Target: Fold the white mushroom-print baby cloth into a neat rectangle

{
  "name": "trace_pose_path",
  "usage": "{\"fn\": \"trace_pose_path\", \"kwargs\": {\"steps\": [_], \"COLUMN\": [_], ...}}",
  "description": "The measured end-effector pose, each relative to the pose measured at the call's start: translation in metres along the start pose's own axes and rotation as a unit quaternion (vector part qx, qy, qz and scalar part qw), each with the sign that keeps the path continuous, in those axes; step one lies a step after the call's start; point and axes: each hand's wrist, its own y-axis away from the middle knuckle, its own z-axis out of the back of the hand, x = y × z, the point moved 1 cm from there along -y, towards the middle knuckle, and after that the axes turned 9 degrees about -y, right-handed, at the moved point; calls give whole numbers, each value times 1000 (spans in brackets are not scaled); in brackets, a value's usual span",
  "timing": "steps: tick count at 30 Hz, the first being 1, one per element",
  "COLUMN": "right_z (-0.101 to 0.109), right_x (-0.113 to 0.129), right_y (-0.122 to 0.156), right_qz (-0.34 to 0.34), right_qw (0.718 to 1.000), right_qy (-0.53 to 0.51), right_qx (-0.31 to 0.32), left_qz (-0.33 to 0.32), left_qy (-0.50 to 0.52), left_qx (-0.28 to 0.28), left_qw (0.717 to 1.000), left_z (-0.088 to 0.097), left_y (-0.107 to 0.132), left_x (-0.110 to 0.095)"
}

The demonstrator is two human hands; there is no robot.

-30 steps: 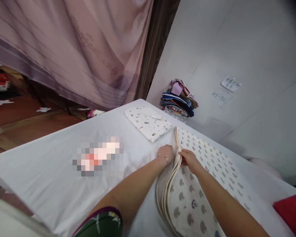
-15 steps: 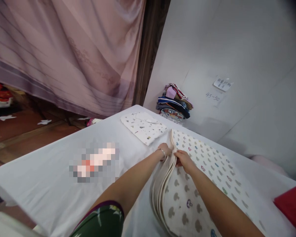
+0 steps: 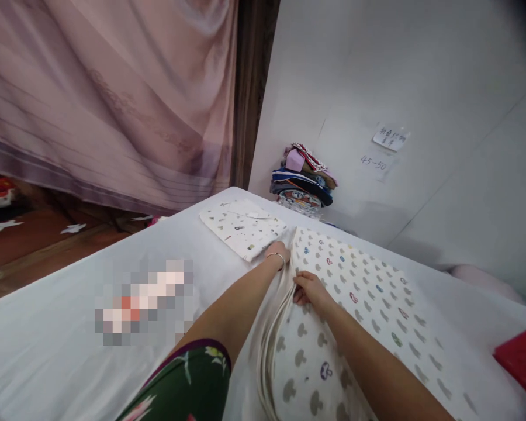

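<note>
Since the earlier frames, the left hand point(image 3: 281, 250) has been shifted farther toward the far side of the table point(image 3: 48, 351), along the edge of the printed cloth point(image 3: 359, 275), so that a wider gap is left between it and the right hand point(image 3: 313, 290); the view has also been turned a little to the right. The cloth is laid along the right side of the table, with several layers bunched and curved upward at its near end. The layered edge is pinched between the thumb and fingers of the right hand. The left hand is held curled against the same edge, nearer the table's far side; its fingers are hidden, so whether anything is gripped cannot be told. A bracelet point(image 3: 276, 255) is worn on the left wrist, and the left upper arm is covered by a green floral sleeve point(image 3: 193, 374). A folded piece with a small print point(image 3: 239, 227) is laid near the table's far corner. An item masked by coarse blocks point(image 3: 142, 301) is placed on the table's left part. A stack of fabrics point(image 3: 304, 181) is seen beyond the table's far edge, and a red object point(image 3: 523, 356) is set at its right edge.
</note>
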Motion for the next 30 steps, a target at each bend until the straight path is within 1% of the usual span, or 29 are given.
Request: {"fn": "trace_pose_path", "kwargs": {"steps": [2,4,7,10,15,17,19,20,22,24,25,26,28,29,30], "right_z": [0,0,-1,-1,-1,3,18,30,66,116,144,174,233,259,283], "right_x": [-5,-6,-4,-1,-6,-11,-15,-17,-19,-21,-22,-24,-30,-34,-39], "right_y": [-3,-5,-3,0,0,-2,-4,-5,-4,-2,1,3,11,14,18], "right_qz": [-4,-4,-4,-7,-7,5,46,76,140,181,186,183,165,154,141], "right_qw": [1000,1000,999,999,998,998,998,997,988,971,957,939,892,865,841], "right_qy": [-5,-10,-15,-25,-38,-30,-10,3,39,95,139,188,289,333,374], "right_qx": [7,16,32,39,44,52,39,21,-44,-125,-175,-223,-306,-341,-364], "left_qz": [1,-9,-18,-13,-7,-9,-11,-12,-16,-22,-24,-25,-25,-23,-21], "left_qy": [-10,-13,-11,-12,-22,-25,-26,-24,-19,-12,-9,-6,-3,-2,-1], "left_qx": [-5,-6,9,14,-35,-46,-43,-37,-22,-7,-1,4,9,10,10], "left_qw": [1000,1000,1000,1000,999,999,999,999,999,1000,1000,1000,1000,1000,1000], "left_z": [-1,-3,-3,-3,-7,-10,-11,-11,-10,-9,-8,-8,-9,-10,-10], "left_y": [-2,-5,-9,-14,-13,-13,-15,-16,-21,-26,-29,-31,-38,-41,-45], "left_x": [0,-3,-11,-14,-9,-9,-9,-9,-9,-10,-11,-13,-17,-20,-23]}}
